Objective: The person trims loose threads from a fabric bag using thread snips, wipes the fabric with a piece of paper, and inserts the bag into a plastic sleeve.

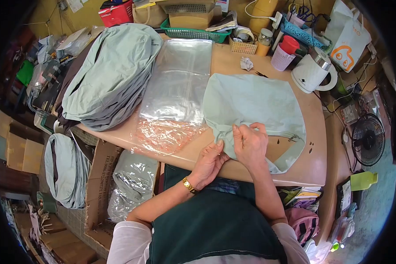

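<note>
A pale grey-green fabric bag [255, 97] lies flat on the tan table in front of me, its strap curving round at the right and a zipper along its lower edge. My left hand [210, 163], with a gold watch [190, 185] at the wrist, pinches the bunched, knotted-looking cloth at the bag's lower left. Just right of it, my right hand [251, 143] is closed on the same bunched part, fingers curled. The exact grip under the fingers is hidden.
A stack of similar bags [114, 75] stands at the left, beside clear plastic sleeves [180, 83]. Below the table edge is an open carton [102, 189] with plastic-wrapped bags. A white kettle [310, 72], cups, and a black fan [368, 140] are at the right.
</note>
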The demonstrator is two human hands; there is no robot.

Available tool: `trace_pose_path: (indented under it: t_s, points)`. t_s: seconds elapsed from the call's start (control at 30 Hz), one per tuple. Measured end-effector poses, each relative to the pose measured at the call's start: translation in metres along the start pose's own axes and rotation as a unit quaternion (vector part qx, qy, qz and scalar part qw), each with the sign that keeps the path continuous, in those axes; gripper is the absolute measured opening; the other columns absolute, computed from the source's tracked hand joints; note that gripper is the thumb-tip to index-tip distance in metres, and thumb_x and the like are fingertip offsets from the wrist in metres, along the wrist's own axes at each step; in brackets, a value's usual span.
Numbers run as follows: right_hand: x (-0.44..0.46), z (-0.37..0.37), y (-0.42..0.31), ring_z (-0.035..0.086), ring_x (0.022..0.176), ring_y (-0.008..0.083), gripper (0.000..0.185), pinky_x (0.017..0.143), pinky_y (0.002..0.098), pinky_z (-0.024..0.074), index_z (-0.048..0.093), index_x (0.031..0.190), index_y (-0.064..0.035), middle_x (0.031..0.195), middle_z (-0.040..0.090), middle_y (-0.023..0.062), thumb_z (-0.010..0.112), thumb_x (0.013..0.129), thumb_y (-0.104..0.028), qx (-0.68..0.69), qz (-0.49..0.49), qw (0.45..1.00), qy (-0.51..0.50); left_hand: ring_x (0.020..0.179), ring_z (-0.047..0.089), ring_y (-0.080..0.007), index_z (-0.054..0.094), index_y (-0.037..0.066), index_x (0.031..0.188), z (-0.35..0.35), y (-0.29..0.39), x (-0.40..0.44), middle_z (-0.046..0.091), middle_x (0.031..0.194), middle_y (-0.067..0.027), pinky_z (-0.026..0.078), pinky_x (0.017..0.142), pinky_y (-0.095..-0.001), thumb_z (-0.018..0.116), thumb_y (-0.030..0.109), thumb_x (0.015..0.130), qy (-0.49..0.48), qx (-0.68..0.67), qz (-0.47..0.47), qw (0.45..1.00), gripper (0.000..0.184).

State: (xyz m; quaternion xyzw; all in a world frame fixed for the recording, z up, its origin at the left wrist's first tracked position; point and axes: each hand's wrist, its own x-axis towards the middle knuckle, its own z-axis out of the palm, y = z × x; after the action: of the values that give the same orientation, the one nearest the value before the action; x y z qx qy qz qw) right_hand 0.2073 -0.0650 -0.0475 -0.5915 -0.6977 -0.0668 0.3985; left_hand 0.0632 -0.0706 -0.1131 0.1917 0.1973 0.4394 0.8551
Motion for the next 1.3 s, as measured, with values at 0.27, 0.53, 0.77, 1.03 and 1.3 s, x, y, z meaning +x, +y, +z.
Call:
trace_pose_path:
  t_s: [0.27,0.53,0.77,1.03,1.3]
  points:
    - [-0.007,-0.008,-0.005,0.056,0.060,0.0352,0.030,0.060,0.0411,0.0451,0.056,0.069,-0.0038,0.057,0.055,0.0137,0.060,0.094,-0.018,0.137,0.142,0.974,-0.111,0.120,0.056,-0.0172,0.051,0.006,0.134,0.002,0.007,-0.005,0.059,0.131,-0.0048,0.044,0.106,-0.0359,0.058,0.024,0.100,-0.037,-0.101,-0.026,0.994,0.040]
    - [-0.015,-0.118,0.123,0.062,0.082,0.0143,0.020,0.077,0.0298,0.0486,0.066,0.096,0.0009,0.088,0.068,0.0055,0.061,0.096,-0.019,0.176,0.284,0.942,-0.040,0.065,0.060,-0.0089,0.069,-0.002,0.084,-0.039,0.157,-0.089,0.066,0.071,-0.0042,0.049,0.060,-0.0267,0.061,0.026,0.098,0.142,0.664,0.015,0.734,0.033]
    - [0.011,-0.064,0.185,0.062,0.102,0.0152,0.029,0.090,0.0291,0.0478,0.062,0.114,0.0031,0.110,0.067,0.0086,0.064,0.096,-0.019,0.334,0.272,0.902,0.021,0.091,0.062,-0.0145,0.061,-0.002,0.120,-0.027,0.167,0.027,0.067,0.106,-0.0075,0.049,0.081,-0.0279,0.068,0.018,0.091,0.086,0.661,0.313,0.677,0.037]
    - [0.038,-0.017,0.214,0.059,0.084,0.0081,0.017,0.077,0.0222,0.0473,0.066,0.104,-0.0003,0.092,0.067,0.0020,0.068,0.091,-0.010,0.396,0.339,0.851,-0.058,0.069,0.054,-0.0062,0.070,-0.003,0.087,-0.049,0.163,0.096,0.066,0.074,-0.0006,0.045,0.065,-0.0222,0.075,0.021,0.088,0.126,0.647,0.229,0.716,0.025]
    - [0.024,0.000,0.227,0.053,0.072,0.0047,0.008,0.068,0.0198,0.0424,0.067,0.090,-0.0039,0.080,0.064,-0.0024,0.071,0.089,-0.011,0.438,0.351,0.826,-0.049,0.064,0.048,-0.0047,0.068,-0.002,0.081,-0.070,0.161,0.110,0.061,0.072,0.0026,0.040,0.057,-0.0236,0.074,0.025,0.089,0.205,0.590,0.208,0.753,0.029]
